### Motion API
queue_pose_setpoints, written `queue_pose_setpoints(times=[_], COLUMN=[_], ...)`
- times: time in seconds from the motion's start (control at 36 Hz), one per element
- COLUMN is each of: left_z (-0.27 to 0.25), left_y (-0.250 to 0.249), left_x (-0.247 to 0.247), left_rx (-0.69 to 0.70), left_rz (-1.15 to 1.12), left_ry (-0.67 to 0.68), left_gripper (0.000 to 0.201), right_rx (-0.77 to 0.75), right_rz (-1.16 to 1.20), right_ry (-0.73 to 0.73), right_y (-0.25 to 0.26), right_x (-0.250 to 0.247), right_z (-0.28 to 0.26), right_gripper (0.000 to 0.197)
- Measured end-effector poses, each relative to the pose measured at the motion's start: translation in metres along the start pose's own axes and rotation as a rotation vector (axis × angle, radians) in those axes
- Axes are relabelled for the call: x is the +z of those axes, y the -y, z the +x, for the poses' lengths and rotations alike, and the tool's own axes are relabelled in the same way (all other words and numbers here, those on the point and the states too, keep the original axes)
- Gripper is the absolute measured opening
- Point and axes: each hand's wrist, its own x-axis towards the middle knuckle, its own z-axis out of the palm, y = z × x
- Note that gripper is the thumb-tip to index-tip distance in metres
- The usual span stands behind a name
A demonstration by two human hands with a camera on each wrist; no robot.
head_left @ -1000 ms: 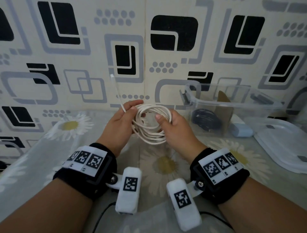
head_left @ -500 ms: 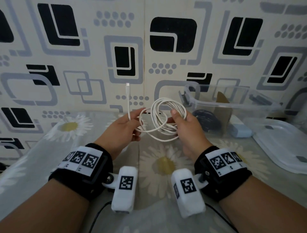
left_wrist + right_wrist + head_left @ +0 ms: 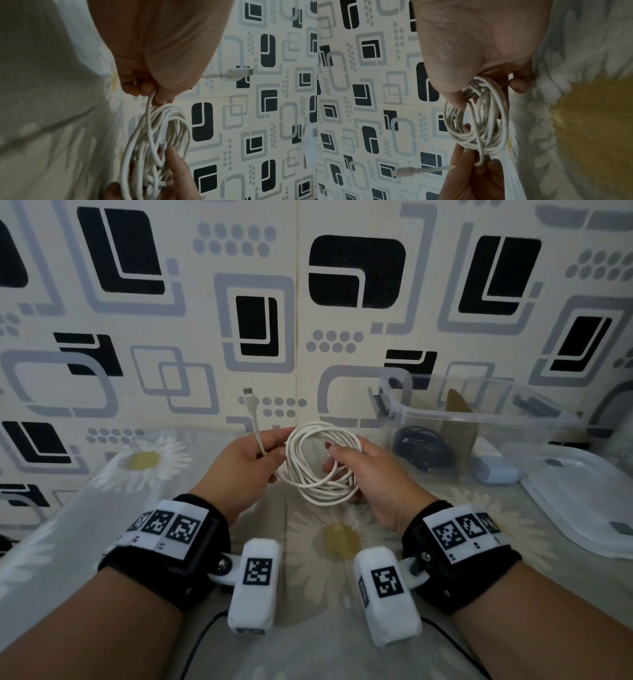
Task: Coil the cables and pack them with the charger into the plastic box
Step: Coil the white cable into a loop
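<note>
Daisy-print cloth (image 3: 171,460) is lying under both hands. Right hand (image 3: 370,474) is gripping the springy white cable coil (image 3: 322,463) in the air; left hand (image 3: 246,470) is pinching its loose connector end (image 3: 250,402). Light and slippery, it likely needs holding across all loops.

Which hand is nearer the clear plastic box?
Right. The right hand, holding the white cable coil, is just left of the clear plastic box; the left hand is beyond the coil.
</note>
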Motion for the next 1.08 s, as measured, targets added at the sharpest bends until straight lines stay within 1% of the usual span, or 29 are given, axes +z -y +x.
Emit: queue_pose_setpoints(times=[0.08,0.17,0.25,0.28,0.33,0.39,0.5,0.64,0.75,0.83,0.97,1.03,1.08], left_z=[-0.001,-0.001,0.001,0.001,0.002,0.003,0.006,0.007,0.010,0.011,0.010,0.011,0.011], left_y=[-0.002,-0.002,0.001,0.001,0.001,0.002,0.005,0.002,0.003,0.004,0.000,0.002,0.005], left_x=[0.000,0.002,0.002,0.003,0.003,0.003,0.000,-0.002,-0.008,-0.010,-0.004,-0.003,-0.005], left_rx=[0.001,-0.017,-0.021,-0.027,-0.048,-0.074,-0.135,-0.142,-0.179,-0.231,-0.236,-0.236,-0.203], left_rz=[0.013,0.002,0.002,0.001,0.000,-0.035,-0.107,-0.038,-0.025,-0.051,-0.087,-0.037,0.089], left_ry=[0.030,0.063,0.057,0.053,0.047,0.021,-0.050,-0.046,-0.141,-0.195,-0.177,-0.181,-0.152], left_gripper=[0.035,0.031,0.031,0.033,0.043,0.050,0.047,0.046,0.040,0.037,0.040,0.039,0.033], right_rx=[-0.015,-0.049,-0.074,-0.079,-0.090,-0.088,-0.051,-0.007,0.017,0.029,0.003,-0.012,-0.023], right_rz=[-0.029,-0.064,-0.098,-0.110,-0.128,-0.114,-0.069,-0.021,0.028,0.066,0.145,0.140,0.135], right_ry=[0.003,-0.018,-0.071,-0.090,-0.130,-0.172,-0.250,-0.285,-0.305,-0.295,-0.201,-0.172,-0.133], right_y=[-0.002,-0.005,-0.008,-0.009,-0.009,-0.009,-0.010,-0.009,-0.009,-0.007,-0.003,-0.003,-0.003], right_x=[0.001,0.002,0.003,0.003,0.003,0.003,-0.002,-0.003,-0.002,-0.003,-0.001,0.001,0.003], right_z=[0.000,0.002,0.004,0.005,0.007,0.009,0.013,0.011,0.011,0.010,0.007,0.007,0.005], right_gripper=[0.017,0.021,0.013,0.009,0.008,0.010,0.009,0.014,0.015,0.006,0.014,0.014,0.016])
